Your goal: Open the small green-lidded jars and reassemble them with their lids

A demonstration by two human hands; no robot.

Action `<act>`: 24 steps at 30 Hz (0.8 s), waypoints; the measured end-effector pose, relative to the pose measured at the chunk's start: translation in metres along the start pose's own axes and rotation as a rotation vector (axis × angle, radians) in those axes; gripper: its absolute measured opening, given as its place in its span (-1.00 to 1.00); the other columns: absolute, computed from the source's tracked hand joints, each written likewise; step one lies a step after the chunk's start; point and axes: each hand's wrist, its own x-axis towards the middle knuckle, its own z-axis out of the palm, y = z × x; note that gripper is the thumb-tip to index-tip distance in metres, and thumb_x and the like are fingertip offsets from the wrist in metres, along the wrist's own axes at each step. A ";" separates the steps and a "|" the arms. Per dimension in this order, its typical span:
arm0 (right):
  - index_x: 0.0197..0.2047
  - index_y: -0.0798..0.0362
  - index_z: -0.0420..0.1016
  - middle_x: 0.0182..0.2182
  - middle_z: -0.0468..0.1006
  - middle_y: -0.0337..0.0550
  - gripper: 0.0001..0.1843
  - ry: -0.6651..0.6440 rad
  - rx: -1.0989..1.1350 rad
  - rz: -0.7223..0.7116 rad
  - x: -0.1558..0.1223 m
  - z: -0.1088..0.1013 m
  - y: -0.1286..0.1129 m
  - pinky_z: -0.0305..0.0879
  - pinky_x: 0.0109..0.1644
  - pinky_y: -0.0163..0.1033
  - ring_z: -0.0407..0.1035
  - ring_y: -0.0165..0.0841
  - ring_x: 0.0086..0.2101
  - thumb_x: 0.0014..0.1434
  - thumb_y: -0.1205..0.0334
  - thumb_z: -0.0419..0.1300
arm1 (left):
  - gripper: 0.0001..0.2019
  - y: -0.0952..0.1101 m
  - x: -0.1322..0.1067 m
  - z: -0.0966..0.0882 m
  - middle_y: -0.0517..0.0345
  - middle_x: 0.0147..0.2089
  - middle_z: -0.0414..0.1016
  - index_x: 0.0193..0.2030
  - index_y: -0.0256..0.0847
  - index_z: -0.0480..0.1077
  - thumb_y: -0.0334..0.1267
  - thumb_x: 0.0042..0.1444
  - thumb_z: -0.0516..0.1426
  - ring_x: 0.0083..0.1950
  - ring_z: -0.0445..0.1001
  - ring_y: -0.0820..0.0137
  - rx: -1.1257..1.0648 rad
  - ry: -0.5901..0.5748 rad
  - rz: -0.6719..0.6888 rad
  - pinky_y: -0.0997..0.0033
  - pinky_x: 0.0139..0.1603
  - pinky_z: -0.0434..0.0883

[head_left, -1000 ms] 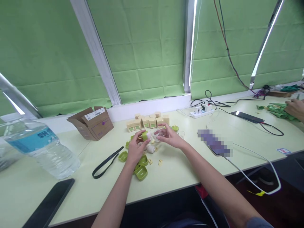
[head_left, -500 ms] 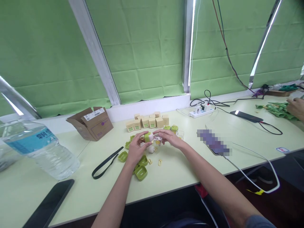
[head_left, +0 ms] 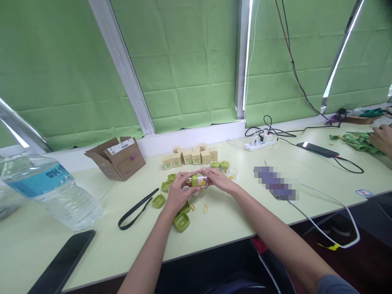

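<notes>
Gripping one small green-capped clear container (head_left: 199, 181) between both hands, you hold it sideways above the middle of the table (head_left: 228, 222). Your left hand (head_left: 180, 187) is closed around its green end, and your right hand (head_left: 218, 178) has its fingers closed on the clear end, which shows a yellow round mark. Olive-green square shells (head_left: 181, 222) lie to the left and near side, with yellow loops (head_left: 206, 208) just right of them. Beyond your hands stand small kraft boxes (head_left: 196, 157) bearing green labels, their print too small to read. Farther left, a cardboard carton (head_left: 127, 161) carries a white barcode label and a purple mark. At far left, a water bottle (head_left: 58, 188) wears a blue label with dark Chinese characters, not clearly legible. A blue-bordered sticker (head_left: 363, 192) with red marks lies at right.
</notes>
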 end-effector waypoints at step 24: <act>0.32 0.06 0.30 -0.03 0.56 -0.04 -0.24 -0.058 -0.027 0.032 0.003 0.007 0.007 0.49 -0.03 -0.09 0.48 -0.25 -0.13 0.14 -0.10 0.29 | -0.69 -0.009 0.005 -0.003 0.05 -0.11 0.45 -0.10 -0.16 0.58 -0.06 0.06 0.30 -0.15 0.50 0.32 -0.092 0.073 -0.046 0.32 -0.16 0.50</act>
